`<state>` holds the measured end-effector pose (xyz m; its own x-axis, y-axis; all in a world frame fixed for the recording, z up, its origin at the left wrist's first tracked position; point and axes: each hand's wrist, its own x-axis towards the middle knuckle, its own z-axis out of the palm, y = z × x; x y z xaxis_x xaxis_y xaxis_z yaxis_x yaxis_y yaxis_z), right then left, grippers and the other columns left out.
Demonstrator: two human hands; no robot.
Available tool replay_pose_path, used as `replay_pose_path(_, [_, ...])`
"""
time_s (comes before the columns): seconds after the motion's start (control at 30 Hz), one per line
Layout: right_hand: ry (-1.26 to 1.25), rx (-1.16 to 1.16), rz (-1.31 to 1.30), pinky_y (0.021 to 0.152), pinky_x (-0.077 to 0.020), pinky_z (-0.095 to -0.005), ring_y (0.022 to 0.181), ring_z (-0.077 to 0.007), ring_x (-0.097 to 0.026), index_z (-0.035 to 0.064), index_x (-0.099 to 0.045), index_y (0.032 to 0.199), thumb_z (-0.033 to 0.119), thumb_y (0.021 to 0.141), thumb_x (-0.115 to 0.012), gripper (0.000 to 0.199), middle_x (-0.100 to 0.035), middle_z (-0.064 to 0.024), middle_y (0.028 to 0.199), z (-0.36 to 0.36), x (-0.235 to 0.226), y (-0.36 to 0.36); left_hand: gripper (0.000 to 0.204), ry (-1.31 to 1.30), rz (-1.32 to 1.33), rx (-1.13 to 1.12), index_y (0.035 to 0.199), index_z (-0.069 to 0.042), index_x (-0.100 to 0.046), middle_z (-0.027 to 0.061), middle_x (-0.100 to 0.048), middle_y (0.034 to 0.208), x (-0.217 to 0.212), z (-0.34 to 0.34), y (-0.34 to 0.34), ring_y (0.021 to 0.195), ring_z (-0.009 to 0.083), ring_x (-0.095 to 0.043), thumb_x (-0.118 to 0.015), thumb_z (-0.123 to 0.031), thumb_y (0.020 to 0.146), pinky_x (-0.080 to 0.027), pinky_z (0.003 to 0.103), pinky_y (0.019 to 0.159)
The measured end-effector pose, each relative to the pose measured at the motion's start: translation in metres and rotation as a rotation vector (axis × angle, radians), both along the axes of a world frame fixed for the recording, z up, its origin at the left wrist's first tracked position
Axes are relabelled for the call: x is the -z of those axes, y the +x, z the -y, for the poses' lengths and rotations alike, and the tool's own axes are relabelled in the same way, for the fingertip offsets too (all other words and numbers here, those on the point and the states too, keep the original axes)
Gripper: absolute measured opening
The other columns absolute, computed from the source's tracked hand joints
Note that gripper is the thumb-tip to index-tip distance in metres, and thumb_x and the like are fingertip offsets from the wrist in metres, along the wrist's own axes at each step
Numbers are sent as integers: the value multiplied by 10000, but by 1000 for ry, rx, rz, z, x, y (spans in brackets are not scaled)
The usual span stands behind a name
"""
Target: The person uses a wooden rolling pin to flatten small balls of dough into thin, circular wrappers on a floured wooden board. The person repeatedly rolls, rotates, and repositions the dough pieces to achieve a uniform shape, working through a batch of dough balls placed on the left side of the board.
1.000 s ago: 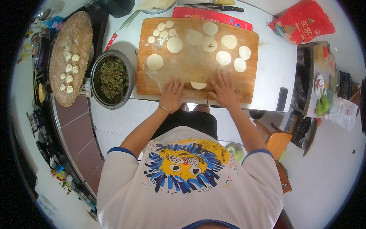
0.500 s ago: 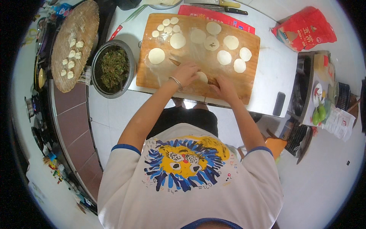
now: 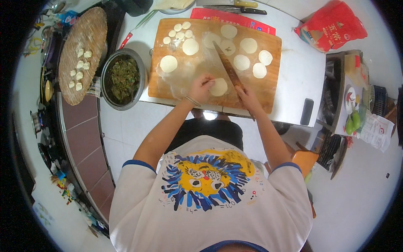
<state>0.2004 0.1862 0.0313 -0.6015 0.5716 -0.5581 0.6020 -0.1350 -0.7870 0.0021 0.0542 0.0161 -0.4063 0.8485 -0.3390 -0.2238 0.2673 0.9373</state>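
My left hand (image 3: 202, 88) pinches the left edge of a round dough wrapper (image 3: 218, 87) near the front of the wooden board (image 3: 264, 96). In my right hand (image 3: 248, 99) is a wooden rolling pin (image 3: 228, 67), gripped near its lower end and slanting up and left across the board. Its far tip overlaps a flat dough round (image 3: 211, 41). Several other rolled rounds (image 3: 168, 64) lie about the board, some overlapping on the right. Small dough pieces (image 3: 178, 27) cluster at the far left of the board.
Left of the board stands a metal bowl of chopped green filling (image 3: 124, 80). Beyond it, a round woven tray (image 3: 79, 38) carries several shaped dumplings. A red bag (image 3: 331, 27) is at the far right, and a phone (image 3: 307, 111) lies by the front right edge. Knives (image 3: 243, 9) rest behind the board.
The rolling pin was lying across the wrapper under both hands. My left hand has let go of it and taken the wrapper's edge; my right hand has swung the pin's far end up and away.
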Motion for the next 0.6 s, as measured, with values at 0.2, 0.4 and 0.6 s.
replay_pose_path(0.2, [714,-255,93,711,-487,-434,843,-335,-614,77,-576,1120,330,856,-640,371,-638,-143,927,1,-6,-2,399,-276,-531,-264,1199,-9,-507,147,-596,1106,55,55,-31,1056,273,-566,-624,-99,828,-444,366,916])
replay_pose_path(0.4, [926,-698,129,854,-468,-433,1084,-304,-544,141,-555,1184,386,830,-637,438,-517,-143,1255,8,17,-28,603,-319,-1295,224,1372,-11,-363,202,-340,1428,9,86,-35,1306,384,-317,-575,-242,857,-234,504,1094])
replay_pose_path(0.6, [1279,-482,98,1044,-294,-530,1269,-330,-399,147,-506,1293,452,840,-597,553,-402,-161,1386,-22,37,-98,716,-336,-1370,119,1475,-54,-208,184,-189,1530,28,25,-76,1389,368,-211,-513,-346,897,-167,490,1132])
